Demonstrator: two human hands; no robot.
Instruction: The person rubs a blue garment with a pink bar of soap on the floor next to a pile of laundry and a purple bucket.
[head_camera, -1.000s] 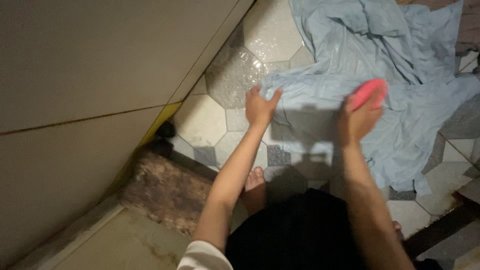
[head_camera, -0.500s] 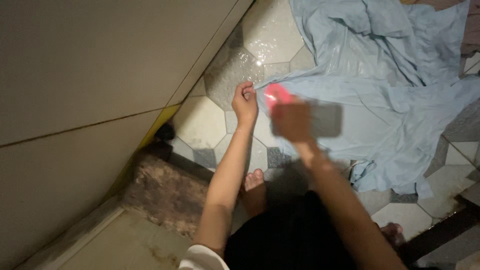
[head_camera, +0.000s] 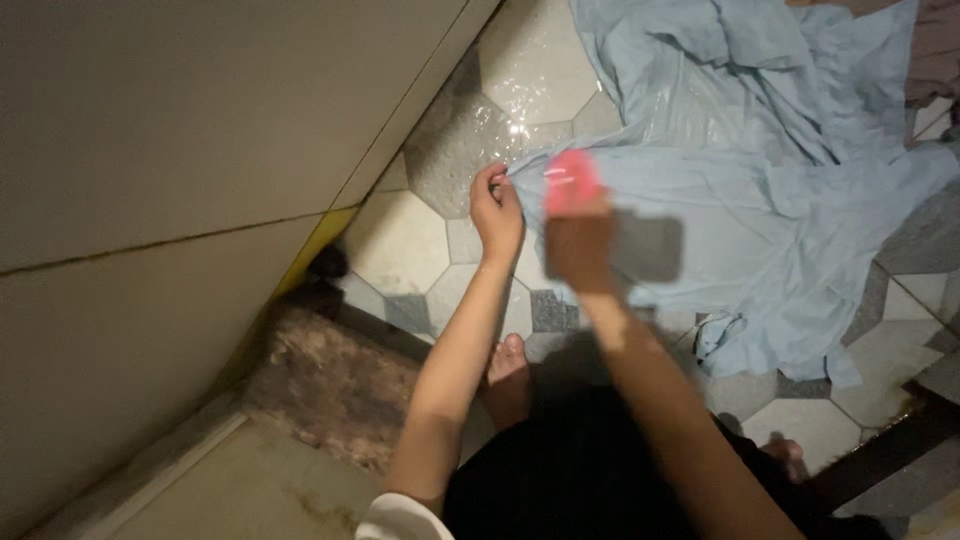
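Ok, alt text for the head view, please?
Right hand presses a pink brush onto a wet light-blue cloth spread on the tiled floor. Left hand pinches the cloth's near edge beside it.

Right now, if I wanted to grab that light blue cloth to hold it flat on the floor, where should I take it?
Probably at its near left edge, coming from the wall side. The blue cloth lies spread wet on the tiled floor, and the left hand already pinches that free edge beside the pink brush.
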